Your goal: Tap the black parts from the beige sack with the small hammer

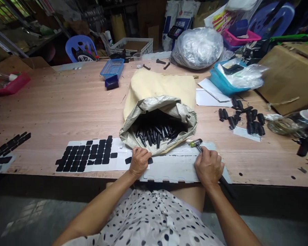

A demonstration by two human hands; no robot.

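Observation:
A cream woven sack (pixel 161 83) lies on the table with its mouth facing me. Many black tapered plastic parts (pixel 157 136) show inside its opening. My left hand (pixel 140 160) is closed on the lower left edge of the sack's mouth. My right hand (pixel 209 167) is wrapped round the black handle of a small hammer (pixel 195 142), whose head points left near the sack's right corner. Beneath the hammer lies a pale grey board (pixel 174 169). Beside my left hand, a white sheet (pixel 120 164) carries rows of black rounded pads (pixel 78 159).
Several black parts (pixel 251 119) lie loose at the right, near a cardboard box (pixel 290 75). A teal basket (pixel 228 80) and a clear plastic bag (pixel 197 48) stand behind. Blue trays (pixel 113 70) sit at the back; a red tray (pixel 12 85) is far left.

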